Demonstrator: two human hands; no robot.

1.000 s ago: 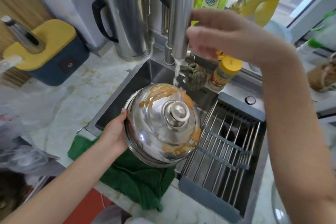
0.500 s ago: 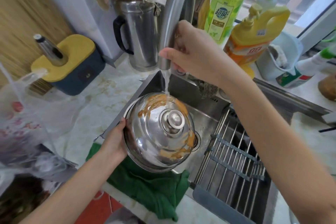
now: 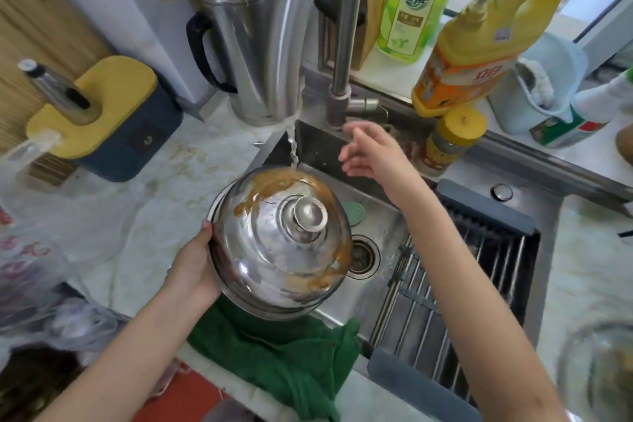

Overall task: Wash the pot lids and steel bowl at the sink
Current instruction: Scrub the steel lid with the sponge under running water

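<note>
left grip (image 3: 195, 267) — clasps pot lid (image 3: 274, 260) rim; right grip (image 3: 373, 154) — fingers spread, holding nothing

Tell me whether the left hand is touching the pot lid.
Touching. The head view shows the left hand holding the pot lid by its rim, thumb tip pressed on the steel edge with no gap between them.

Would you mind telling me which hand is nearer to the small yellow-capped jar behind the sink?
Right. The right hand hovers open beside the jar, not touching it; the left hand grips the rim of the pot lid, well away.
</note>
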